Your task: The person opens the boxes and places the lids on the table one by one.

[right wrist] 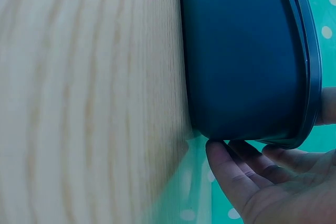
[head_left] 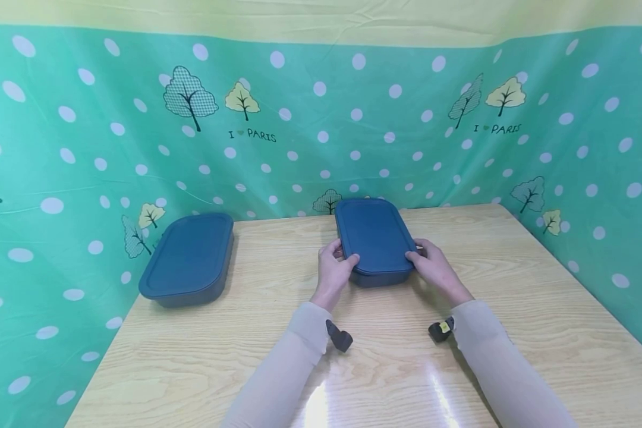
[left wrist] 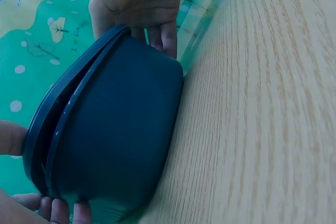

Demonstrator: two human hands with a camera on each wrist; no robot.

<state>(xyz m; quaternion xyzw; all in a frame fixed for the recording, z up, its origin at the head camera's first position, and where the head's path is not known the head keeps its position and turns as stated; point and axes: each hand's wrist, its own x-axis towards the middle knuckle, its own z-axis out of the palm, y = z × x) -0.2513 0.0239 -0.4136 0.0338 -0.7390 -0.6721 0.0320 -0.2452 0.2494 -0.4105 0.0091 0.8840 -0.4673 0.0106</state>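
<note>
A dark blue lidded container (head_left: pixel 377 235) sits on the wooden table toward the back, its near end facing me. My left hand (head_left: pixel 334 270) grips its near left corner, thumb on top of the lid and fingers along the side. At the near right corner my right hand (head_left: pixel 436 267) grips in the same way, its fingertips (right wrist: pixel 218 153) against the side wall. Seen from the left wrist, a narrow dark gap runs between the lid (left wrist: pixel 39 124) and the rim of the base (left wrist: pixel 115 124).
A second dark blue lidded container (head_left: pixel 192 258) stands at the table's left edge. Green polka-dotted cloth (head_left: pixel 299 119) hangs behind the table (head_left: pixel 278 261) and along both sides. Small black cameras (head_left: pixel 342 340) are strapped at both sleeve cuffs.
</note>
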